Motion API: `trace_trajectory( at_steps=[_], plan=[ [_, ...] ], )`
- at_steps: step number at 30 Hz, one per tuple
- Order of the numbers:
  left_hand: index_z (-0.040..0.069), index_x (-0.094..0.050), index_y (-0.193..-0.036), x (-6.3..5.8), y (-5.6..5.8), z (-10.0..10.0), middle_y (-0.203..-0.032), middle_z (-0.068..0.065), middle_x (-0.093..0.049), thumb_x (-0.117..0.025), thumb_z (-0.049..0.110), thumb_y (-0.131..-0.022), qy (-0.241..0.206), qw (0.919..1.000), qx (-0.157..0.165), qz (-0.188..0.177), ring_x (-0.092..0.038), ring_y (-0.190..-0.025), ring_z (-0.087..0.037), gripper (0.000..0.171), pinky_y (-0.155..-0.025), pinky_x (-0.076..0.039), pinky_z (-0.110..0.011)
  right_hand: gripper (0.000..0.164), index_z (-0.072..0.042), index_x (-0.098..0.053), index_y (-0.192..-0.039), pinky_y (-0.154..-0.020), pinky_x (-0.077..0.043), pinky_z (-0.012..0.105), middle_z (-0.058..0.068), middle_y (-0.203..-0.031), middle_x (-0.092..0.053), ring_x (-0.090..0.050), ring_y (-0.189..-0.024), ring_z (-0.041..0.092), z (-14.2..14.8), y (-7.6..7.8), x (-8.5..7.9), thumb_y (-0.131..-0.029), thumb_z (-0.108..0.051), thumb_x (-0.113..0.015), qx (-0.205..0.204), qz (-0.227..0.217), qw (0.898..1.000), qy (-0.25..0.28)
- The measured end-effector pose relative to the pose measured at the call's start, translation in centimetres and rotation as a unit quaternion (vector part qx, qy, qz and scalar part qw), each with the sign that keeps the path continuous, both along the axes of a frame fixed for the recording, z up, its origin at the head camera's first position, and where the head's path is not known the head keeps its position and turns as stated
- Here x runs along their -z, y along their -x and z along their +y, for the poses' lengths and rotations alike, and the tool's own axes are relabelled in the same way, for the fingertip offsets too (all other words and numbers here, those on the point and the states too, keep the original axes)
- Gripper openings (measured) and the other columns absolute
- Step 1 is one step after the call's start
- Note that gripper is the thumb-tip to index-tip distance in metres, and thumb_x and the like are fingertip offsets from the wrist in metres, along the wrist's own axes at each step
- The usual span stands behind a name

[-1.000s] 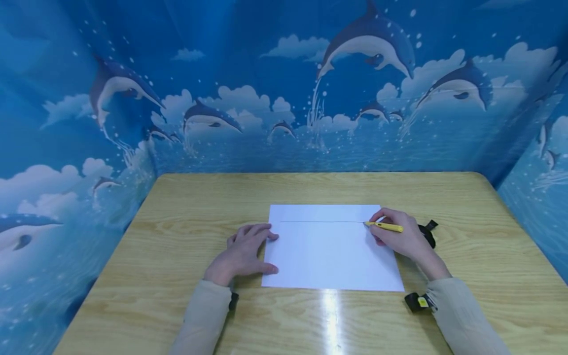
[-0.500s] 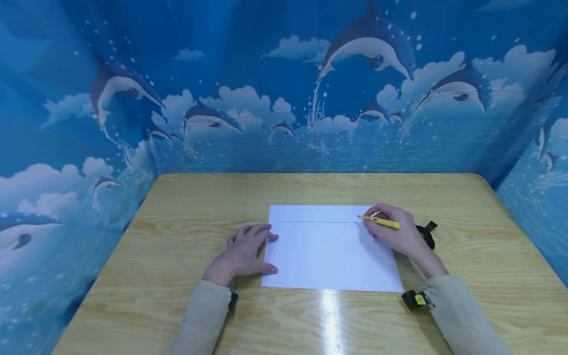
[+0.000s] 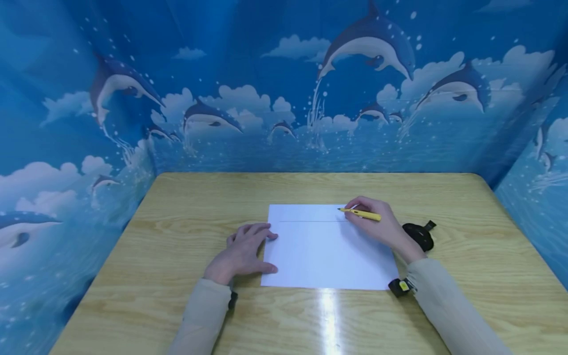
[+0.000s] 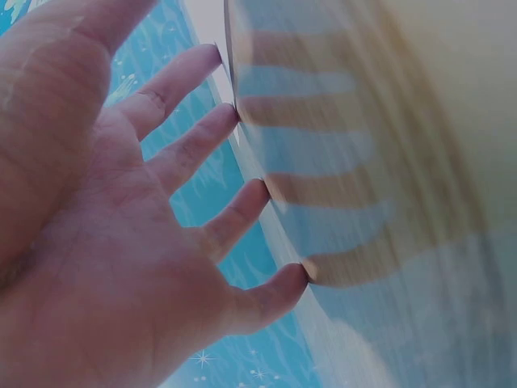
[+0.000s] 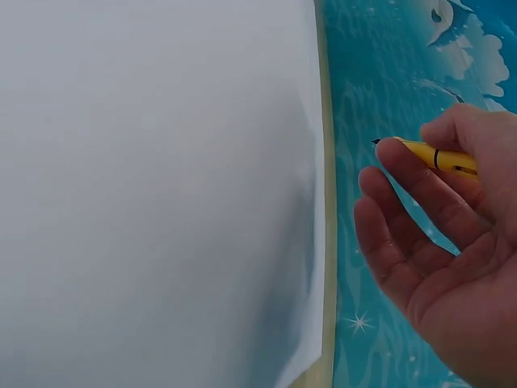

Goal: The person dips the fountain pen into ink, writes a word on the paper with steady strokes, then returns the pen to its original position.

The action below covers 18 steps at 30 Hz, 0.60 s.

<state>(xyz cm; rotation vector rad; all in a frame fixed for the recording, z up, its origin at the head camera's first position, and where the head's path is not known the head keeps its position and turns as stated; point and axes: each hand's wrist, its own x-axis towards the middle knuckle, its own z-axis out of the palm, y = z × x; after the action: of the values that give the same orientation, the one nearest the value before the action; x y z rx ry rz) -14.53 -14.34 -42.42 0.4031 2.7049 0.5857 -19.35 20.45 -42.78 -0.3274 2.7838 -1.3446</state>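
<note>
A white sheet of paper (image 3: 319, 259) lies on the wooden table, with one thin straight line (image 3: 306, 221) drawn across its upper part. My right hand (image 3: 379, 224) pinches a yellow pen (image 3: 368, 215) between thumb and fingers over the upper right of the sheet. The pen's dark tip points left, just above the line in the head view; the right wrist view shows it raised off the paper. My left hand (image 3: 241, 254) rests with spread fingers at the sheet's left edge. Seen from the left wrist, its fingertips (image 4: 297, 279) touch the glossy tabletop.
A small black object with a tab (image 3: 420, 237) lies on the table (image 3: 479, 231) to the right of the paper. Black wrist devices (image 3: 399, 287) sit at both sleeve cuffs. A blue dolphin-print curtain (image 3: 248, 143) surrounds the table's back and sides.
My right hand has lifted the pen from the right end of the line and moved left and slightly up, uncovering more of the black object. My left hand has stayed put.
</note>
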Motion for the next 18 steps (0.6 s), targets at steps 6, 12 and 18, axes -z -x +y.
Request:
trace_trajectory(
  at_steps=[6,12,18],
  plan=[
    [0.028,-0.056,-0.145,0.1,0.1,0.0,-0.167,0.000,-0.032,-0.085,0.046,-0.080,0.003,1.0000,-0.002,0.000,-0.020,-0.155,-0.041,0.073,-0.120,-0.019,-0.072,0.019,-0.015,-0.073,-0.111,-0.099,-0.053,0.050,0.009,-0.119,-0.074,-0.067,-0.120,0.031,-1.3,1.1,0.4,-0.097,-0.028,-0.070,-0.010,-0.016,1.000,0.021],
    [0.028,-0.056,-0.144,0.1,0.2,-0.1,-0.167,0.000,-0.032,-0.086,0.046,-0.080,0.002,1.0000,-0.001,0.001,-0.020,-0.155,-0.041,0.073,-0.120,-0.019,-0.073,0.022,-0.014,-0.072,-0.113,-0.097,-0.054,0.045,0.008,-0.120,-0.074,-0.067,-0.118,0.029,-2.1,1.6,0.6,-0.097,-0.029,-0.070,-0.017,-0.031,0.999,0.022],
    [0.027,-0.057,-0.144,0.0,0.1,-0.1,-0.167,0.000,-0.033,-0.086,0.045,-0.080,0.002,1.0000,-0.001,-0.001,-0.021,-0.154,-0.041,0.073,-0.119,-0.019,-0.073,0.021,-0.014,-0.072,-0.113,-0.098,-0.054,0.047,0.008,-0.121,-0.073,-0.068,-0.115,0.028,-2.6,2.4,0.9,-0.097,-0.028,-0.070,-0.011,-0.040,0.999,0.024]
  ],
)
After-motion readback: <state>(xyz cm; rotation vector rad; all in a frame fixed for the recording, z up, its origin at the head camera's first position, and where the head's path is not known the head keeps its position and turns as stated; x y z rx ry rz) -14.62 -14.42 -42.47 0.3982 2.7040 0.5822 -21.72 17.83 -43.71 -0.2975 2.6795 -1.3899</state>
